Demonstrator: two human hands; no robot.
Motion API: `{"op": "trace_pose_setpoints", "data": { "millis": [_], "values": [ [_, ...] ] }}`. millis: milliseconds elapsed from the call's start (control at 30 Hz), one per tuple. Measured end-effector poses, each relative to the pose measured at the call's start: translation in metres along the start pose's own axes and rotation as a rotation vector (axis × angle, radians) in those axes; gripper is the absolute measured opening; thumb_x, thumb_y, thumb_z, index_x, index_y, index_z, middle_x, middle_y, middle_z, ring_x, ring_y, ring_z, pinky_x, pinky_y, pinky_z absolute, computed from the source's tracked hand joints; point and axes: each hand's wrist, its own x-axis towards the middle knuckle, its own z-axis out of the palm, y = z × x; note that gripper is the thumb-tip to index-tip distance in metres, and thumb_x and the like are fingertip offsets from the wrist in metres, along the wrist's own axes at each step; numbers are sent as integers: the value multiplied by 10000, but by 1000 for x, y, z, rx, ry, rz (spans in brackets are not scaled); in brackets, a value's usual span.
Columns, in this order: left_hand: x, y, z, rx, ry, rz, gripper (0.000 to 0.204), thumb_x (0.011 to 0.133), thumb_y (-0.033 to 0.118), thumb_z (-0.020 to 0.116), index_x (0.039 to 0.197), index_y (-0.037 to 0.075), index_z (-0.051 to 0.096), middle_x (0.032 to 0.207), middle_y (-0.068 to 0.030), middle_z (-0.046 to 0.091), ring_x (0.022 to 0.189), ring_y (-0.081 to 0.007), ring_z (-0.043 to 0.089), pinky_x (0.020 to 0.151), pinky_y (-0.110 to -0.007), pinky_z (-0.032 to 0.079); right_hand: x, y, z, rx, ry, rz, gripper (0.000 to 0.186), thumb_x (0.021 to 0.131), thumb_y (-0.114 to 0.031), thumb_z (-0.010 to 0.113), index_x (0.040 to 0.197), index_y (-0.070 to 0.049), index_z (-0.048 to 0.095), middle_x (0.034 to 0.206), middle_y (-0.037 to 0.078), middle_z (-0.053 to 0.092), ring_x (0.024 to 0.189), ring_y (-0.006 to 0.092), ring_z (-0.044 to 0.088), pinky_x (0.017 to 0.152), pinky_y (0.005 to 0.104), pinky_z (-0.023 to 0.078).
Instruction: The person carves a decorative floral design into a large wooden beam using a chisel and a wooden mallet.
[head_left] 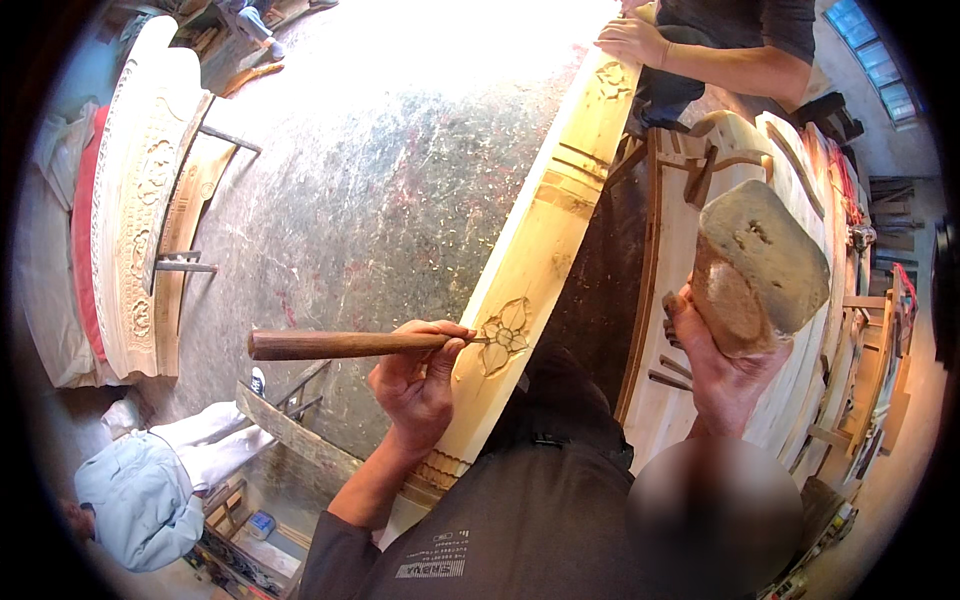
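Note:
My left hand [415,385] grips a long wooden-handled carving chisel [310,346], its tip resting at a carved four-petal flower [504,336] on a pale wooden beam [550,232], which runs diagonally from near my body to the top. My right hand [722,372] holds up a worn, blocky wooden mallet [762,262] to the right of the beam. The beam also bears cut cross-grooves and another carved motif farther up.
Another worker's hand [630,38] rests on the beam's far end. Carved panels [145,200] stand at left, wooden boards [680,180] at right. A person in light blue [135,495] bends at lower left near a low plank bench [295,430]; another person's leg shows at top left.

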Motion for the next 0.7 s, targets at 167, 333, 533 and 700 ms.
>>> {"op": "trace_pose_setpoints", "data": {
  "millis": [167, 333, 533, 700],
  "values": [
    [2, 5, 8, -95, 82, -38, 180, 985, -88, 651, 1154, -53, 602, 1038, -166, 709, 957, -230, 731, 887, -358, 619, 3, -1, 1, -21, -36, -42, 323, 835, 67, 807, 1138, 36, 699, 971, 90, 756, 863, 150, 735, 762, 283, 608],
    [2, 3, 7, -85, 76, -42, 178, 982, -88, 655, 1149, -52, 603, 1042, -169, 717, 970, -227, 730, 880, -359, 619, 5, 0, 3, 8, -66, -113, 368, 824, 68, 820, 1165, 34, 686, 998, 96, 757, 892, 155, 737, 788, 281, 605],
    [3, 3, 3, 187, -25, 154, 189, 956, -77, 700, 1120, -37, 615, 993, -162, 730, 899, -234, 743, 802, -359, 618, 11, -14, 14, 33, -122, -110, 438, 807, 12, 857, 1208, 23, 681, 1064, 113, 759, 950, 186, 746, 845, 312, 597],
    [8, 18, 5, 474, -64, 281, 193, 905, -74, 735, 1075, -23, 660, 993, -149, 750, 834, -266, 752, 745, -356, 603, 44, -53, 35, -146, -257, -541, 650, 732, -149, 920, 1319, -30, 665, 1092, 155, 758, 959, 263, 768, 826, 371, 601]
  ]
}}
